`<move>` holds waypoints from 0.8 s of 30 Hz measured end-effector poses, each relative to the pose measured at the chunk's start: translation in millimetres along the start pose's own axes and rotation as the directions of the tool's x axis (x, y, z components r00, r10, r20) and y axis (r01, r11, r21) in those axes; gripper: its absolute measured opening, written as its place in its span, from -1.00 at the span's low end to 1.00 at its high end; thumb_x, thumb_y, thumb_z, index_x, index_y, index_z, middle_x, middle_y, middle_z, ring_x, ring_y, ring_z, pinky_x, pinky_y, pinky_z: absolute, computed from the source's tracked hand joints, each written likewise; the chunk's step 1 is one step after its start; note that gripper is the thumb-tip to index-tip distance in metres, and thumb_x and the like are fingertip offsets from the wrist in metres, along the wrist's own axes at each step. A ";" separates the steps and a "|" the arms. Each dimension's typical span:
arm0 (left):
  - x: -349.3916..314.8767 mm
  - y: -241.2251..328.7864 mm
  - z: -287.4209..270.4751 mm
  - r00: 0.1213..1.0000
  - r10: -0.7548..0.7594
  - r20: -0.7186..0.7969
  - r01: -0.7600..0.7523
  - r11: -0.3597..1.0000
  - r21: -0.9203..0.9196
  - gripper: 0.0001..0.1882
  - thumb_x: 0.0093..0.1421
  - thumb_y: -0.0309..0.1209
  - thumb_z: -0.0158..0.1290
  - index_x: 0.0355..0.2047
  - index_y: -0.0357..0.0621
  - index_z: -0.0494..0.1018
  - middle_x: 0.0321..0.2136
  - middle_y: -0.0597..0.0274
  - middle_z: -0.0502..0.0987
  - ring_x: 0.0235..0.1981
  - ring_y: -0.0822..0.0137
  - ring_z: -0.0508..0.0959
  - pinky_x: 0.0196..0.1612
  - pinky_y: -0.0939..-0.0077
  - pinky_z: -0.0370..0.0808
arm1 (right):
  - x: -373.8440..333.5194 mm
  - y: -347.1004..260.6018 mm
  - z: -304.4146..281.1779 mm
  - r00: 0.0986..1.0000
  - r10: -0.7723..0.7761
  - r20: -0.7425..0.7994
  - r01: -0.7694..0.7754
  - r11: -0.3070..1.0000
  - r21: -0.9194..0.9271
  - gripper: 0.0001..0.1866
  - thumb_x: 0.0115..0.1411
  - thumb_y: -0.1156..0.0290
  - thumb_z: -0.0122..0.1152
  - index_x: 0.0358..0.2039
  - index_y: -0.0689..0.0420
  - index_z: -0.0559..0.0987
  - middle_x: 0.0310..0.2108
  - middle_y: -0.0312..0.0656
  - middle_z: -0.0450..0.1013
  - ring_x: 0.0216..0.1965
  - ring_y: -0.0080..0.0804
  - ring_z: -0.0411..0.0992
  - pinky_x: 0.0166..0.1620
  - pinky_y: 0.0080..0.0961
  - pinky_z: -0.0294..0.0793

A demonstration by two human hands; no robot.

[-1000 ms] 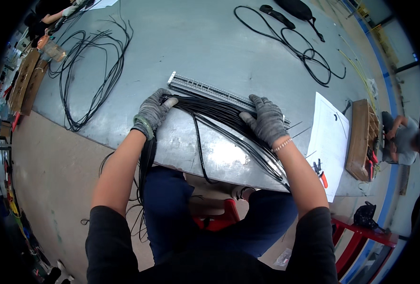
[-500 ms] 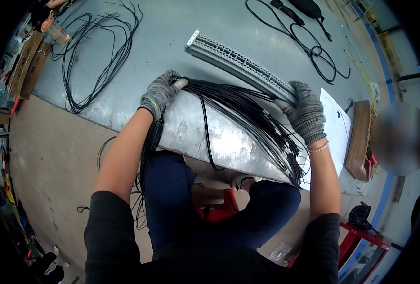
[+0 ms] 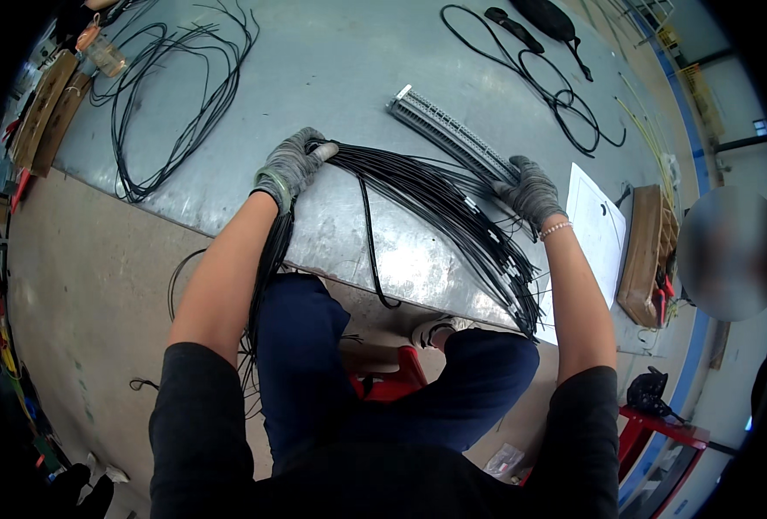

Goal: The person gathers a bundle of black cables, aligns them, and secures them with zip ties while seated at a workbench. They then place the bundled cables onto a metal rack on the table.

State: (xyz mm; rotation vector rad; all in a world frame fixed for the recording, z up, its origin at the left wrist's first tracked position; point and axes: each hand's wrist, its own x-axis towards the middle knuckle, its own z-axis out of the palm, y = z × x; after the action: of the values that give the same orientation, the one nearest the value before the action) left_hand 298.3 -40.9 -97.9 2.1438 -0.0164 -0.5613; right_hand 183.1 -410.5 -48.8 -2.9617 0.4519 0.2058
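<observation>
Two loads, one per hand. Left hand in a grey knit glove [image 3: 295, 169] is closed around the long bundle of thin black cables [image 3: 405, 177], thumb on top. From that grip the bundle fans rightward over the grey metal tabletop [image 3: 332, 238], white markers near its loose ends; more cable hangs off the near edge by the left wrist. Right hand in a matching grey knit glove [image 3: 530, 192] is closed on the near end of the long, straight, light-grey segmented strip [image 3: 453, 130]. Strip runs up-left from that grip, beyond the bundle. Can't tell if its far end touches the table, or if the right fingers also catch cables.

Handling, my read: bundle is limp, heavy as a lot, smooth jackets liable to slip past each other; take it whole-fist, second hold nearer the markers. Strip looks stiff, moderately heavy, segments maybe brittle; one-end hold lets it swing, mid-body is better.
</observation>
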 end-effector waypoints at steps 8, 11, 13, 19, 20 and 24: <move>-1.9 -6.9 -5.8 1.000 0.013 0.027 -0.006 0.969 -0.246 -0.60 0.11 -0.13 0.19 -0.18 -0.14 0.44 -0.64 0.34 0.36 -0.72 0.51 0.31 -0.67 0.57 0.35 | -23.3 -130.6 4.8 0.846 -0.496 -0.196 0.513 0.857 0.043 -0.26 -0.03 0.12 0.37 0.09 0.23 0.34 0.01 0.02 0.37 0.08 -0.13 0.33 0.17 -0.28 0.27; -0.3 -5.8 -6.9 0.998 0.033 0.048 -0.018 0.961 -0.277 -0.67 0.15 -0.17 0.15 -0.20 -0.09 0.40 -0.66 0.37 0.32 -0.76 0.53 0.29 -0.72 0.59 0.30 | -14.6 -176.3 19.7 0.932 -0.360 0.053 0.358 0.933 0.036 -0.24 -0.02 -0.07 0.28 0.08 0.17 0.34 0.00 -0.04 0.40 0.08 -0.17 0.35 0.14 -0.30 0.29; -0.3 -7.1 -9.5 0.998 0.025 0.053 -0.009 0.957 -0.291 -0.66 0.15 -0.17 0.15 -0.20 -0.11 0.40 -0.66 0.37 0.32 -0.76 0.53 0.30 -0.72 0.59 0.30 | -1.0 -193.5 13.7 0.922 -0.302 0.242 0.299 0.953 0.052 -0.33 -0.01 -0.03 0.27 -0.01 0.18 0.40 -0.13 -0.05 0.48 -0.04 -0.17 0.45 0.03 -0.32 0.39; 0.9 -10.5 -11.9 0.997 0.047 0.067 -0.022 0.940 -0.340 -0.66 0.14 -0.18 0.16 -0.21 -0.12 0.41 -0.67 0.36 0.33 -0.76 0.54 0.31 -0.73 0.60 0.31 | 26.6 -215.8 12.5 0.856 -0.346 0.384 0.372 0.928 0.006 -0.53 -0.03 0.12 0.23 -0.16 0.15 0.49 -0.26 -0.05 0.54 -0.19 -0.17 0.52 -0.12 -0.29 0.50; 1.2 -10.8 -12.2 0.996 0.049 0.069 -0.022 0.938 -0.347 -0.67 0.14 -0.18 0.16 -0.21 -0.12 0.41 -0.68 0.37 0.33 -0.76 0.54 0.32 -0.73 0.60 0.31 | 28.7 -219.1 14.5 0.860 -0.347 0.375 0.374 0.927 -0.001 -0.54 -0.04 0.11 0.23 -0.18 0.15 0.51 -0.27 -0.05 0.54 -0.19 -0.16 0.53 -0.12 -0.30 0.50; 1.2 -9.5 -13.7 0.995 0.051 0.082 -0.019 0.936 -0.351 -0.65 0.13 -0.17 0.16 -0.20 -0.12 0.42 -0.67 0.37 0.32 -0.75 0.54 0.33 -0.72 0.61 0.32 | 37.9 -228.2 26.9 0.862 -0.297 0.411 0.329 0.944 -0.010 -0.58 -0.05 0.11 0.21 -0.25 0.15 0.59 -0.29 -0.05 0.55 -0.22 -0.16 0.53 -0.11 -0.32 0.50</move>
State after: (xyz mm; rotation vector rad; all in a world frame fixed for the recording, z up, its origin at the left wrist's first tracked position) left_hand 303.0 -24.9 -98.9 1.7675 -0.0043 -0.5923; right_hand 285.4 -201.4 -54.6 -2.8939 -0.0962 0.7933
